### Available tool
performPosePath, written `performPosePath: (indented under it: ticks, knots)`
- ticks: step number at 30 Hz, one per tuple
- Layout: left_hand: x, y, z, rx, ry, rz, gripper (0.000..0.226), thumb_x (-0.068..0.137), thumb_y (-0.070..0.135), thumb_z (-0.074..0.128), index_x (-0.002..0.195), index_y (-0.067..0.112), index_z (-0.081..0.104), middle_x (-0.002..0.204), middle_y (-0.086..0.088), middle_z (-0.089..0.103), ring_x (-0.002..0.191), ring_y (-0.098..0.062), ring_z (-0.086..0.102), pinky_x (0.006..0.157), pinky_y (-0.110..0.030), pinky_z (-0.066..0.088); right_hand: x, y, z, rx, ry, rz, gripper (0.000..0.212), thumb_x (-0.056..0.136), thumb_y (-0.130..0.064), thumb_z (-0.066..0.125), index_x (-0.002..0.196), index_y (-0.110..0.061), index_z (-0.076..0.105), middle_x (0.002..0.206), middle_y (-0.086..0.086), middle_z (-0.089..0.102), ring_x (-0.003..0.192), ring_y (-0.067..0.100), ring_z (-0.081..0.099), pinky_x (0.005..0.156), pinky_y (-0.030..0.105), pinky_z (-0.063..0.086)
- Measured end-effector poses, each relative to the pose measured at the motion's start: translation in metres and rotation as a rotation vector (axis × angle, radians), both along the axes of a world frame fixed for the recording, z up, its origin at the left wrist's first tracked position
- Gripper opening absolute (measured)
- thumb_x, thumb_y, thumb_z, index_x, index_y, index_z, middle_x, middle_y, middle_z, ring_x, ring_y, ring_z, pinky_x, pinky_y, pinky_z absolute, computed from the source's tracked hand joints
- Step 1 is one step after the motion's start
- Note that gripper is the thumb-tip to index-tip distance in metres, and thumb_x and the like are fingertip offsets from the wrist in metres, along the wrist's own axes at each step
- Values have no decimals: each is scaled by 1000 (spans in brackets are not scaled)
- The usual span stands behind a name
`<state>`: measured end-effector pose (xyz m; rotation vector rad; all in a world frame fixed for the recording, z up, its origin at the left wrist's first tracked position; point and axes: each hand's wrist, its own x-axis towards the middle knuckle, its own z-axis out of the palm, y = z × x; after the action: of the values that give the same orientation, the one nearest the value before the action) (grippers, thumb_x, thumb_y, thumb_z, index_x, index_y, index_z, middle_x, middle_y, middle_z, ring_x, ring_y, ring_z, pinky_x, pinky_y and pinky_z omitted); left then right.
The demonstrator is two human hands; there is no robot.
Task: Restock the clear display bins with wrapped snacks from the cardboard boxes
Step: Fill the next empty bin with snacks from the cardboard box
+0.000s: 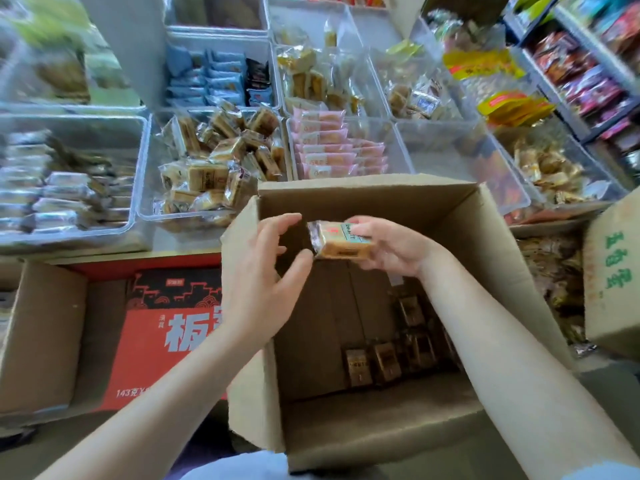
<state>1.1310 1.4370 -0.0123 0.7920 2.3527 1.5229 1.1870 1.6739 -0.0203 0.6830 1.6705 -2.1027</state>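
right hand [388, 245]: fingers curled round one wrapped snack [341, 242], held above the open cardboard box [363, 306]; thumb on the snack's teal label end.
left hand [266, 268]: fingers spread and loosely bent, holding nothing; thumb tip just beside the snack's crimped left end, contact unclear from this angle.
wrapped snack: tan cake in clear wrap, lying roughly flat, tilted slightly down to the right.
cardboard box: flaps open, mostly bare floor; a few dark wrapped pieces [384, 362] lie along its right half, near the bottom.
matching bin [211, 164]: clear bin just beyond the box's far-left corner, piled loosely with tan wrapped cakes that look like the held one.
pink-pack bin [343, 147]: clear bin directly beyond the box's far wall, pink packs stacked in rows on its left side.
left bin [69, 178]: clear bin with silver-wrapped packs, blurred.
blue-pack bin [221, 74]: behind the matching bin, blue packs plus a few dark ones on the right.
right bins [467, 157]: mixed wrapped snacks, orange and tan; contents smeared, hard to tell.
red box [162, 337]: printed red-and-black carton left of the cardboard box, below the surface [194, 237] edge, partly hidden by the left forearm.
plain box [38, 337]: open brown carton at far left.
green-print box [613, 271]: brown carton at right edge, green characters on its side.
shelf [588, 74]: upper right, packed with colourful bags.
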Motion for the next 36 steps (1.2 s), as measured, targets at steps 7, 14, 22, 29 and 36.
performPosePath:
  ticks: [7, 14, 22, 29, 36]
  knots:
    - [-71, -40, 33, 334, -636, 1, 38, 90, 32, 71, 125, 24, 58, 104, -1, 74, 97, -19, 73, 81, -35, 60, -52, -95, 60, 187, 207, -29, 53, 93, -16, 67, 138, -1, 43, 126, 18, 65, 118, 35, 63, 99, 58, 45]
    - [-175, -144, 15, 263, -666, 38, 30, 93, 11, 70, 122, 17, 65, 100, -4, 76, 86, -14, 74, 65, -20, 56, -153, -196, 46, 427, 198, 20, 30, 95, -17, 68, 124, -11, 63, 112, 6, 74, 104, 23, 70, 90, 43, 58]
    - [-315, -261, -67, -123, -210, 253, 29, 99, 20, 56, 127, 20, 65, 123, 3, 65, 115, -13, 58, 97, -34, 47, -294, -286, 2, 826, 163, 42, 21, 84, -25, 69, 105, -24, 63, 101, -2, 67, 94, 16, 64, 78, 30, 54]
    - [-393, -299, -139, -714, 77, 27, 66, 99, 39, 47, 158, 18, 27, 168, -3, 17, 155, -22, 8, 126, -46, 11, -392, -300, -37, 1105, 144, 162, 15, 86, -24, 62, 100, -24, 55, 98, 0, 59, 88, 18, 59, 68, 27, 46]
    - [-406, -302, -151, -799, 138, -1, 70, 95, 50, 32, 158, 22, 27, 167, -4, 18, 156, -22, 8, 125, -50, 12, -477, -316, -96, 1269, 135, 359, 25, 92, -21, 60, 116, -25, 56, 100, 2, 55, 96, 23, 54, 85, 37, 49]
